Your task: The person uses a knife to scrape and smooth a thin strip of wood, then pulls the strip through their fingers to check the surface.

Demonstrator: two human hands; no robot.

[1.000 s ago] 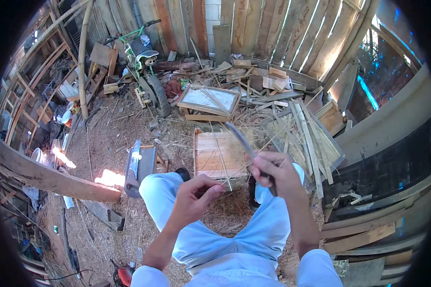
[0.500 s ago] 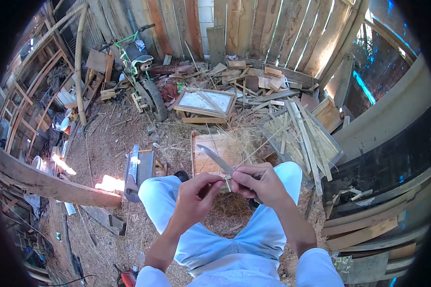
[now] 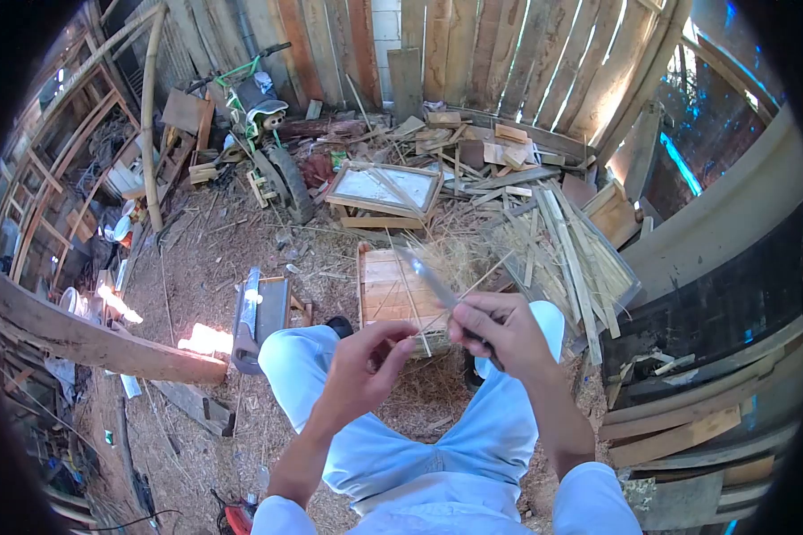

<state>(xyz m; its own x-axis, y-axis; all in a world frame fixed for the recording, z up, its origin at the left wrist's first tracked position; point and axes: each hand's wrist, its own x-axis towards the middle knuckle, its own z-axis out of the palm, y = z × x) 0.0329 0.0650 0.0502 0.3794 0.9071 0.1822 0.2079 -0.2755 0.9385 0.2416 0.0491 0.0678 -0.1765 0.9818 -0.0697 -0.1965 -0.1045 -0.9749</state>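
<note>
My right hand (image 3: 507,332) is closed round the dark handle of a knife (image 3: 434,282), whose blade points up and away to the left. My left hand (image 3: 368,364) pinches thin pale wooden sticks (image 3: 411,292) near the spot where they cross. One stick rises steeply from the fingertips; another slants up to the right, passing close to the knife hand. Whether the blade touches a stick cannot be made out. Both hands are above my lap, between my knees. Beyond them, a shallow wooden box (image 3: 376,278) lies on the ground.
A handsaw (image 3: 248,312) rests on a small dark stand at the left. Scrap wood (image 3: 571,259) is heaped at the right, with straw beside it. A framed white panel (image 3: 366,185) and a green bicycle (image 3: 272,165) are farther back. A thick beam (image 3: 107,343) crosses the left side.
My right hand has shifted slightly right and up with the knife, away from my left hand. The blade has moved right, and more of the crossing sticks shows.
</note>
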